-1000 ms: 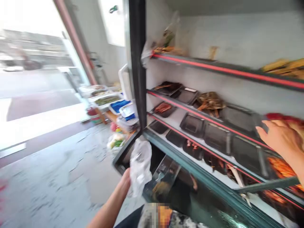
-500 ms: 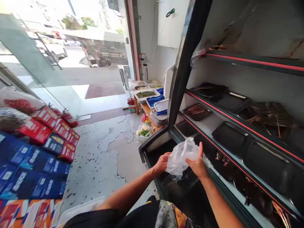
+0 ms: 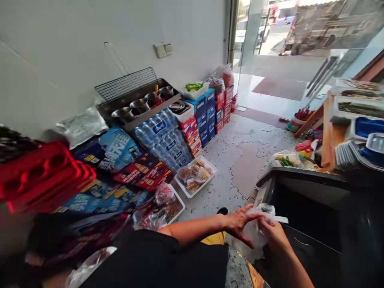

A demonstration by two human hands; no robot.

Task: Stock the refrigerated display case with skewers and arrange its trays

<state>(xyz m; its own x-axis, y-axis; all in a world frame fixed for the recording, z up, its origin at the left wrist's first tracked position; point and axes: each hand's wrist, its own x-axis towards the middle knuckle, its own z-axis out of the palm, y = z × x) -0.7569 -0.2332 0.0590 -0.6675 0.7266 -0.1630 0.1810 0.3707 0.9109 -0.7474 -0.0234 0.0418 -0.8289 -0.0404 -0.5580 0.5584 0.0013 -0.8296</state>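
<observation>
A crumpled clear plastic bag [image 3: 267, 211] is bunched up in front of me, low in the view, beside the black cabinet. My right hand [image 3: 274, 236] is closed around it, with a white strip poking out to the right of the fingers. My left hand [image 3: 238, 225] has its fingers stretched and spread at the bag's left side, its fingertips close to the right hand. Whether the left fingertips press on the plastic I cannot tell. Part of the bag hangs below both hands.
The open black cabinet [image 3: 300, 174] is at right. On the floor at left lie white trays [image 3: 196, 176] of bagged food, by water bottle packs [image 3: 165, 138], drink boxes [image 3: 205, 116] and red crates [image 3: 39, 176]. A vegetable bag [image 3: 286, 159] lies near the wooden table [image 3: 328, 132].
My view has swung left, away from the cabinet shelves toward the stacked goods. The bag is bunched smaller, and my left hand's fingers are now spread.
</observation>
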